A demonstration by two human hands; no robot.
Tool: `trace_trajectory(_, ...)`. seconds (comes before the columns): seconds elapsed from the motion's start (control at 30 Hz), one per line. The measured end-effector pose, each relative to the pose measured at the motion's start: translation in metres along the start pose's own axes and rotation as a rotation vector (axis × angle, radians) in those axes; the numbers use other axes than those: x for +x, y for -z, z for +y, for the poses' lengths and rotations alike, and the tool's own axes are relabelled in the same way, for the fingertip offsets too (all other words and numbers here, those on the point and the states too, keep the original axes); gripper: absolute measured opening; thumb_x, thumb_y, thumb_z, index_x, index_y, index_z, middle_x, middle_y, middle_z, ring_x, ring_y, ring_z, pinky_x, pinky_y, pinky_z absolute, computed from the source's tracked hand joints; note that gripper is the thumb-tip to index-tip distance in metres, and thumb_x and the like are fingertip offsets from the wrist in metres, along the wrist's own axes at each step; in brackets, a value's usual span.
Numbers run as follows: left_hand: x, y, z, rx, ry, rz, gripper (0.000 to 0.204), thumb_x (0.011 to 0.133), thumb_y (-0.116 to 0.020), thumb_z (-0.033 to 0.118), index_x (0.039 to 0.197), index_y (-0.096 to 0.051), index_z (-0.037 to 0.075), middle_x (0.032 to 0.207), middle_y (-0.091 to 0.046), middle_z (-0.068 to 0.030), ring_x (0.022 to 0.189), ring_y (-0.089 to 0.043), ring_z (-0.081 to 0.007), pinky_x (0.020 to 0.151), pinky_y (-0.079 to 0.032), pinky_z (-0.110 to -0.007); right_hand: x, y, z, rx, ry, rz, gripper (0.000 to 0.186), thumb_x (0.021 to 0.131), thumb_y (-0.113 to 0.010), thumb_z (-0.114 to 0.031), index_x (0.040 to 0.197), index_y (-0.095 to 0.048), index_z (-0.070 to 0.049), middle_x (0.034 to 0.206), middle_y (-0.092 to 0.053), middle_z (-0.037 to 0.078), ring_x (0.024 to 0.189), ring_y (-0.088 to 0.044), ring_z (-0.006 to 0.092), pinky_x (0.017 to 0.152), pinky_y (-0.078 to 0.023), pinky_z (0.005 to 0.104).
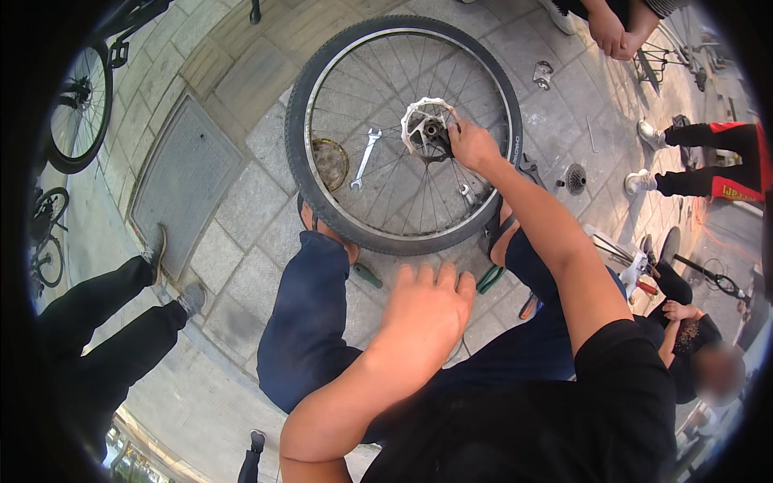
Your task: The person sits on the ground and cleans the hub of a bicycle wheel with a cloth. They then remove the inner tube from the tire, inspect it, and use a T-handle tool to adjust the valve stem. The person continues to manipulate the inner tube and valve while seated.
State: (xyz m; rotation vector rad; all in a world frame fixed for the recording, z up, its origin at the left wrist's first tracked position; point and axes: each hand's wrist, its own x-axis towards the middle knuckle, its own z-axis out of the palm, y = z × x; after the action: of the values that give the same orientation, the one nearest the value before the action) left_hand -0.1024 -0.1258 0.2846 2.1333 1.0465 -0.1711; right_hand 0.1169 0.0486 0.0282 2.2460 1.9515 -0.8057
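Note:
A bicycle wheel (299, 153) lies flat on the paving between my feet, its hub side up. A silver disc rotor (412, 121) sits at the hub. My right hand (473, 146) reaches across the spokes and grips the rotor's right edge; its fingertips are partly hidden. Nearer my body, my left hand (427, 310) hangs over my knees with its fingers apart, holding nothing. Inside the rim, seen through the spokes, are a silver open-ended spanner (367, 159), a round yellowish-edged piece (330, 163) and a smaller silver tool end (468, 194).
Right of the wheel lie a sprocket cassette (574, 179), a thin metal rod (592, 134) and a silver metal part (543, 75). Green-handled items (489, 278) are by my feet. Several people stand or crouch around; a person's hands (609, 34) show at top right. Bicycles (80, 105) stand left.

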Motion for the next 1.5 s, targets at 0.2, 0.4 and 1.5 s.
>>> trace_trajectory(0.2,-0.004,-0.008,0.000,0.009,-0.002,-0.009,0.045,0.081,-0.069,0.004,0.126,-0.063,0.000,0.125,-0.065,-0.0192,0.122,-0.064,-0.0362,0.105,-0.046,-0.050,0.054,0.010,-0.021,-0.118,0.166,0.118,0.043,0.109,-0.044,-0.041,0.116,-0.062,-0.002,0.103,-0.074,0.030,0.096,-0.072,0.0490,0.090,-0.055,0.0588)
trace_trajectory(0.4,0.000,0.001,-0.001,0.138,-0.052,0.051,0.049,0.084,-0.073,0.013,0.130,-0.066,0.001,0.117,-0.069,-0.0131,0.108,-0.066,-0.0288,0.096,-0.046,-0.044,0.003,-0.015,0.017,-0.122,0.123,-0.086,0.041,0.109,-0.044,-0.039,0.117,-0.062,-0.003,0.104,-0.074,0.030,0.097,-0.071,0.0496,0.091,-0.054,0.0580)
trace_trajectory(1.5,-0.009,-0.004,0.007,0.058,-0.126,0.168,0.045,0.082,-0.075,0.013,0.125,-0.067,0.002,0.117,-0.070,-0.0146,0.111,-0.067,-0.0323,0.097,-0.047,-0.044,-0.025,-0.041,0.003,0.031,0.013,-0.133,0.052,0.107,-0.044,-0.041,0.116,-0.068,0.005,0.110,-0.071,0.034,0.107,-0.068,0.0525,0.099,-0.052,0.0578)
